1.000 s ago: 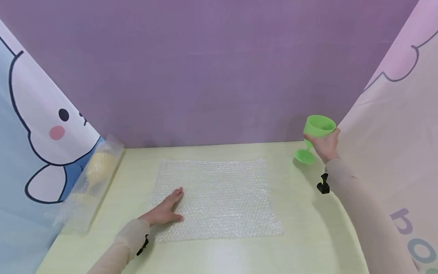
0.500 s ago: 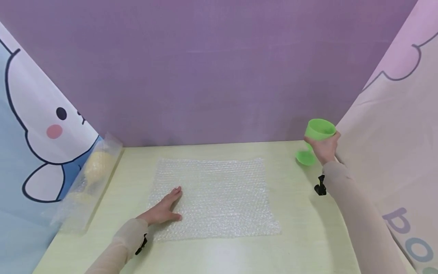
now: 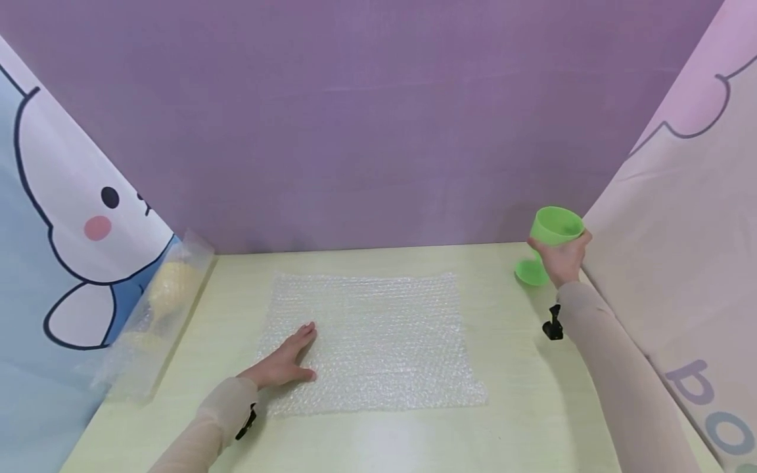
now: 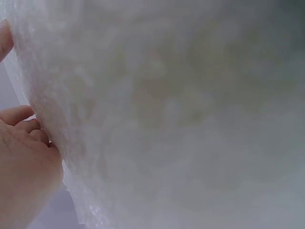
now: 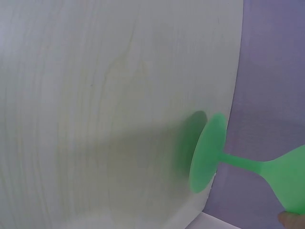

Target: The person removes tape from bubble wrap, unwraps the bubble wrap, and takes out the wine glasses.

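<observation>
My right hand (image 3: 564, 260) grips a green plastic goblet (image 3: 551, 226) by its bowl, at the far right of the table. The goblet's mouth faces up. In the right wrist view, its round foot (image 5: 208, 155) is close to the tabletop beside its own shadow, and only a fingertip (image 5: 291, 220) shows on the bowl. My left hand (image 3: 280, 365) rests with fingers spread on the left part of a flat sheet of bubble wrap (image 3: 390, 341). That sheet fills most of the left wrist view, with part of the hand (image 4: 26, 162) at its edge.
On the left, a bubble-wrapped bundle (image 3: 171, 289) with something yellow inside lies along the side curtain (image 3: 65, 217). A purple backdrop (image 3: 378, 131) stands behind the pale table (image 3: 378, 447). Another printed curtain (image 3: 680, 263) borders the right side, close to the right arm.
My right hand has brought the goblet slightly lower and to the right, and it stands more upright. The left hand and the bubble wrap have stayed put.
</observation>
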Tool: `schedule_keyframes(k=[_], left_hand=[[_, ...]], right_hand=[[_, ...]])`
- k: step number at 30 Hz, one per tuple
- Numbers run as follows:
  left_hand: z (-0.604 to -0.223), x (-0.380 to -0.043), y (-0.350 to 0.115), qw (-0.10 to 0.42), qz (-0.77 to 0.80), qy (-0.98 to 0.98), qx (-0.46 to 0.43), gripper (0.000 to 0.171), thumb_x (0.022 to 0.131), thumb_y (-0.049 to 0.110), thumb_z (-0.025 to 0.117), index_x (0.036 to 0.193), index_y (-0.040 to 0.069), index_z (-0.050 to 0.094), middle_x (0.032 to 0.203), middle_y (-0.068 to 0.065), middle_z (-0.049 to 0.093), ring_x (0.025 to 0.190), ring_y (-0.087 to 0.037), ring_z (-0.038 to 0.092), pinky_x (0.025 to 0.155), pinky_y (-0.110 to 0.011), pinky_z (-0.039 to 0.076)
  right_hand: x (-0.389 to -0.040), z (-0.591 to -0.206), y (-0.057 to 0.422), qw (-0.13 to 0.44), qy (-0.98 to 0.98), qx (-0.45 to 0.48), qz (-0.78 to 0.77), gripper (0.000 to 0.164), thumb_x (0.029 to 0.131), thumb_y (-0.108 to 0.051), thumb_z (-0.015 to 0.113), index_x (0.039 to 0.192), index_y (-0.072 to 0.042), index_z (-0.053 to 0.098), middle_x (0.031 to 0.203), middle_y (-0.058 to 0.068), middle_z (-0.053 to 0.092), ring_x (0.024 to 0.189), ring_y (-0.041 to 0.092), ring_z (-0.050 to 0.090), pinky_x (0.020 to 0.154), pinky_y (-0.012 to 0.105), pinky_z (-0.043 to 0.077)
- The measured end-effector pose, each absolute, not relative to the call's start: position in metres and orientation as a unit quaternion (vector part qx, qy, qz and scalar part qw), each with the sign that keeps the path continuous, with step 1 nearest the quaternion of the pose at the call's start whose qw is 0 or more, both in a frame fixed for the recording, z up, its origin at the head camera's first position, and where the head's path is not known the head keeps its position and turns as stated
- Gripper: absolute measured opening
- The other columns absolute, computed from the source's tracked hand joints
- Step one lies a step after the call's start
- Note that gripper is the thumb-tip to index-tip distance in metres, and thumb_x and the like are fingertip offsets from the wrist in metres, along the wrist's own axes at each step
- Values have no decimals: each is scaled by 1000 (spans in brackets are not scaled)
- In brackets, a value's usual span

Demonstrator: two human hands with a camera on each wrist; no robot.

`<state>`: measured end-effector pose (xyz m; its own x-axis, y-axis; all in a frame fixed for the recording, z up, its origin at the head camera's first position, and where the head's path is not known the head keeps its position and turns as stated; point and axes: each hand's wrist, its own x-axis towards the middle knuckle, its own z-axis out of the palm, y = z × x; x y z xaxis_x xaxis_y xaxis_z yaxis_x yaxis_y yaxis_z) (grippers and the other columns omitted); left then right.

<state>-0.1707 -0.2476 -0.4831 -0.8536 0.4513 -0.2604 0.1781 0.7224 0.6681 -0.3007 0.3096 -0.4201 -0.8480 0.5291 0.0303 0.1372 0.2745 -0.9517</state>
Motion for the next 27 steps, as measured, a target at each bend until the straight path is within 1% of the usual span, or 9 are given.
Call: schedule_keyframes(k=[4, 9, 12, 17, 27], left_hand=[[-484, -172, -249, 205, 328, 905, 177, 91, 79, 29, 69, 145, -1, 13, 155, -14, 1, 141, -36, -3, 111, -58, 4], [-481, -170, -249, 207, 327, 906, 172, 91, 79, 26, 70, 145, -1, 13, 154, -15, 1, 141, -36, -3, 111, -58, 4], [-479, -169, -248, 211, 329, 905, 170, 91, 80, 26, 70, 145, -1, 13, 155, -14, 1, 141, -35, -3, 111, -58, 3], [-479, -169, -249, 211, 327, 905, 170, 91, 80, 27, 70, 145, 0, 13, 155, -14, 1, 141, -35, -3, 111, -58, 3], [-480, -165, -252, 208, 328, 908, 160, 91, 79, 26, 70, 145, 0, 13, 155, -14, 1, 141, -35, -2, 110, -58, 4]], right_hand=[[-301, -424, 310, 172, -776, -217, 567, 111, 68, -33, 80, 143, -24, -2, 149, 10, 20, 136, 23, 25, 113, 37, 20], [-300, -428, 307, 171, -776, -213, 569, 112, 67, -35, 81, 143, -24, -1, 149, 10, 21, 136, 23, 26, 113, 37, 20], [-298, -428, 305, 169, -779, -211, 565, 112, 67, -35, 80, 143, -23, -1, 149, 11, 22, 135, 24, 26, 113, 38, 20], [-295, -428, 304, 171, -783, -209, 560, 110, 69, -32, 79, 143, -22, -2, 148, 13, 23, 135, 27, 27, 113, 39, 21], [-296, -433, 300, 168, -769, -215, 578, 109, 68, -33, 80, 143, -24, 0, 149, 10, 22, 135, 25, 27, 113, 38, 21]])
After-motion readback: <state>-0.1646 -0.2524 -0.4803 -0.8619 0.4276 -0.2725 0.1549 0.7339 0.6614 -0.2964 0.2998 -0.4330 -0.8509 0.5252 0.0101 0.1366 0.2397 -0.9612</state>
